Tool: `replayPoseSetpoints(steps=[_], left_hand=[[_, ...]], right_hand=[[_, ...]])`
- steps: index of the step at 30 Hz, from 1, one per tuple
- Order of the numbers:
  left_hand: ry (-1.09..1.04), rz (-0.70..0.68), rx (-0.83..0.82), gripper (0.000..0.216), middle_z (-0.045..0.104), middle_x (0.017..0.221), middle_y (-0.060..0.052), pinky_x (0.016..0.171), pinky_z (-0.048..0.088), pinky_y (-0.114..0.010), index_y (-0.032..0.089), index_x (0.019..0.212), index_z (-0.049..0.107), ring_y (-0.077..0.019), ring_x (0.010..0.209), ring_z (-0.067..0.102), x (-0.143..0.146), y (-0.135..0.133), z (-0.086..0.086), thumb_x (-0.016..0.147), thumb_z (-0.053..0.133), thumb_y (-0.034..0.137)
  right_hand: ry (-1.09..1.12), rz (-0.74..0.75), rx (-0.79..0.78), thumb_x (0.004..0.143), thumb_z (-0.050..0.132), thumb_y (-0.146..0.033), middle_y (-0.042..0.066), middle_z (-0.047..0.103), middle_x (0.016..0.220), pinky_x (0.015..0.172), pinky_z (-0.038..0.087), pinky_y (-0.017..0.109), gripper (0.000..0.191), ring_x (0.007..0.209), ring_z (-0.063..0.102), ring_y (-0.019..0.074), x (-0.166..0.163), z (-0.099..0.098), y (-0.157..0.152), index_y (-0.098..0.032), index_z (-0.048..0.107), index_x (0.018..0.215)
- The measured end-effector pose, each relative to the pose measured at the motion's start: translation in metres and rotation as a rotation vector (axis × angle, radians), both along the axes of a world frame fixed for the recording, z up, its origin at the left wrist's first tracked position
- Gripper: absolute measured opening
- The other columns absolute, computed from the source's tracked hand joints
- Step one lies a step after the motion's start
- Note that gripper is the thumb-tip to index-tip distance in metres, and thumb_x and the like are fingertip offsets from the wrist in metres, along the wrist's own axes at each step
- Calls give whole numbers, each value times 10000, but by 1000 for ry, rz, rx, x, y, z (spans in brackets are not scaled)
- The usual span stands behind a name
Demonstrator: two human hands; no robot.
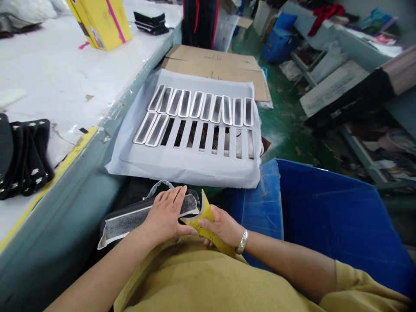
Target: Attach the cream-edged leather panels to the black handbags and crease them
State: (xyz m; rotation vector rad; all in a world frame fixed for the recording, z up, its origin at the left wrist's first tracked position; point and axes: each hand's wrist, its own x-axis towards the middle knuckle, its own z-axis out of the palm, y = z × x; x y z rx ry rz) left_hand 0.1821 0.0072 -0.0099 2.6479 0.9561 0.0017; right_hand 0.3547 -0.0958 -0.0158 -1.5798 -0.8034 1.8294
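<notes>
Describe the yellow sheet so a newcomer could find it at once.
Start at the white slotted tray ahead, then drop to the two hands below it. The yellow sheet is pinched in the right hand, beside a long grey strip under the left hand.

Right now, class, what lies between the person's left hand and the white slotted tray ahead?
In the head view, a looped clear plastic strap lies between the left hand and the white slotted tray, over dark material.

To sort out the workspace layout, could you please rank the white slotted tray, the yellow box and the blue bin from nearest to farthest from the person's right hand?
From the right hand:
1. Blue bin, immediately right.
2. White slotted tray, just ahead.
3. Yellow box, far left on the table.
</notes>
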Motion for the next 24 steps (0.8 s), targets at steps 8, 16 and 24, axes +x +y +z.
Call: replayPoseSetpoints(steps=[8, 16, 24], left_hand=[[35, -67, -52, 1016, 451, 1348, -200, 1024, 290, -451, 93, 1354, 331, -321, 1237, 411, 1, 8, 1, 574, 666, 650], [45, -132, -58, 900, 465, 1335, -200, 998, 327, -436, 94, 1342, 333, -308, 1221, 434, 1, 13, -1, 662, 649, 592], [2, -94, -19, 916, 468, 1331, -197, 1011, 303, -445, 111, 1342, 333, -312, 1221, 430, 5, 5, -4, 646, 644, 619]], right_hand=[[7, -101, -19, 754, 586, -474, -36, 584, 613, 346, 455, 217, 400, 409, 577, 129, -10, 5, 0, -204, 359, 943], [-36, -102, -40, 740, 589, -487, -52, 565, 593, 333, 441, 217, 422, 378, 541, 115, -8, 7, 2, -193, 368, 946], [-30, 21, -24, 774, 595, -429, -52, 573, 604, 340, 457, 213, 356, 377, 537, 102, 8, 2, 6, -201, 376, 937]])
